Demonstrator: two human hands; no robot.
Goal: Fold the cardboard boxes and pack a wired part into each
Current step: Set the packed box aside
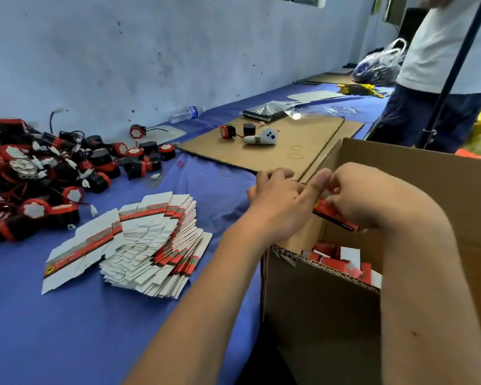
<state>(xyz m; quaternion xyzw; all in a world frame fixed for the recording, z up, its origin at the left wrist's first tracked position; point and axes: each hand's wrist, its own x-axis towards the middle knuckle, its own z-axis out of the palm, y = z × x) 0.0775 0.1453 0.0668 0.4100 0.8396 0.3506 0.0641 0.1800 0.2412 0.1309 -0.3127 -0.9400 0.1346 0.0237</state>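
Observation:
Both hands hold one small red box (334, 215) above the open brown carton (314, 290). My left hand (278, 202) grips its left end with the thumb raised, and my right hand (358, 195) pinches its top from the right. Inside the carton lie several packed red and white boxes (342, 262). A fanned stack of flat white and red box blanks (153, 243) lies on the blue table to the left. A heap of black and red wired parts (36, 173) fills the far left.
A flat cardboard sheet (289, 151) behind the hands carries two wired parts (228, 131) and a white device (263, 138). A water bottle (186, 113) lies by the wall. A person (442, 65) stands at the right behind a black pole (456, 68), with a plastic bag (378, 65) beyond.

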